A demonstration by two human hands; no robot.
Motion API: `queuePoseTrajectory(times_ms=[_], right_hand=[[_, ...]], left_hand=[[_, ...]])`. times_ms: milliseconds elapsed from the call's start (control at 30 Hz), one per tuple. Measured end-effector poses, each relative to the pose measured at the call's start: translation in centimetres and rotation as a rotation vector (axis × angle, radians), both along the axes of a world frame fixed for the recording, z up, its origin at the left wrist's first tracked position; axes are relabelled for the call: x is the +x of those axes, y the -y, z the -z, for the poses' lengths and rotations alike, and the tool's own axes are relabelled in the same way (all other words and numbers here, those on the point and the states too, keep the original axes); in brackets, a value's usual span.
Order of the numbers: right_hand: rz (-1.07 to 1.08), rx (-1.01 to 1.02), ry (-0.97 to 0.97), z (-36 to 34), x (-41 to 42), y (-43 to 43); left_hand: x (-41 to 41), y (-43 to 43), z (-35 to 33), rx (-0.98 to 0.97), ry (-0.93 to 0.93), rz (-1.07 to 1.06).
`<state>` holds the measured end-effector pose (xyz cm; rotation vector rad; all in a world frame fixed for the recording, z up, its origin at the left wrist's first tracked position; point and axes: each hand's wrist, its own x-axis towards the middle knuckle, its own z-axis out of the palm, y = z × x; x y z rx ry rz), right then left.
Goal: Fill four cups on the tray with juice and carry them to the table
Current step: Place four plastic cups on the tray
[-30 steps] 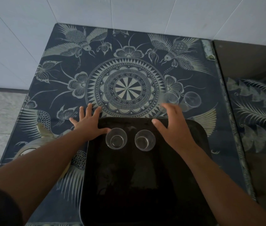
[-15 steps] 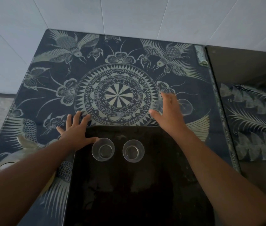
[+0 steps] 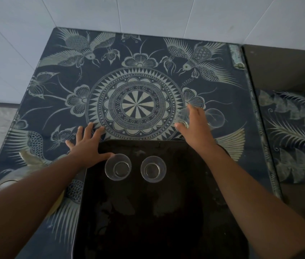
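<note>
Tray: black, lying on the patterned tabletop at the 6 o'clock side of the view.

Two clear cups stand upright on it towards its 12 o'clock end, close side by side but apart: the left cup and the right cup.

Two more clear cups stand off the tray on the tabletop, at 1 o'clock from it. The third cup is partly covered by the right hand; the fourth cup is just beside it at 3 o'clock.

Left hand: flat, fingers spread, holding nothing, resting across the tray's 11 o'clock corner. Its thumb points at the left cup.

Right hand: reaches over the third cup, thumb at its near side. Whether it actually grips cannot be told.
</note>
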<state>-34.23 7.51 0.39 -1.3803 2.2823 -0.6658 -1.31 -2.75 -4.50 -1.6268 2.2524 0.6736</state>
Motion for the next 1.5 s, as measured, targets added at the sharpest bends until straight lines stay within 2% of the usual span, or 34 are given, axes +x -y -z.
queuePoseTrajectory(times_ms=[200,400,867,1500], right_hand=[[-0.033,-0.095,0.044,-1.9,0.5,-2.0],[-0.093,-0.063,0.052,-3.3,1.7,-5.7],[-0.189,0.082,0.073,-0.6,3.4,-11.8],[-0.172,0.031,0.024,0.4,5.2,-14.1]], left_hand=[[0.0,0.1,0.0,0.005,-0.004,0.001],[-0.1,0.0,-0.2,-0.001,-0.003,0.007],[0.0,0.1,0.0,-0.008,0.007,0.017],[0.2,0.3,0.7,-0.020,0.015,0.016]])
